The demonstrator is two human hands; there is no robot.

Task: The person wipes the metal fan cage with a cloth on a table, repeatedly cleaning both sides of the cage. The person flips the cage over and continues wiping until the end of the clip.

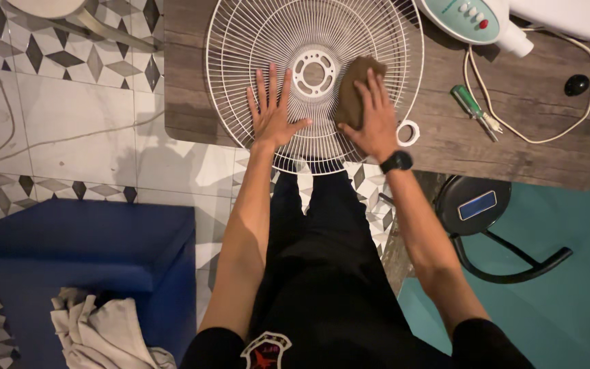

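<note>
A room in a home is shown, used here for small repair or cleaning work on a household appliance. The floor (69, 123) is laid with white tiles patterned in grey and black diamonds, partly covered by a teal mat (568, 301). A worn wooden table (513, 147) is seen, on which a white fan grille (312, 75), a fan body with push buttons (476, 19), a screwdriver (472, 109) and a loose cord (568, 130) are laid. A blue cushioned seat (83, 253) with crumpled cloth (97, 331) is placed beside it.
</note>
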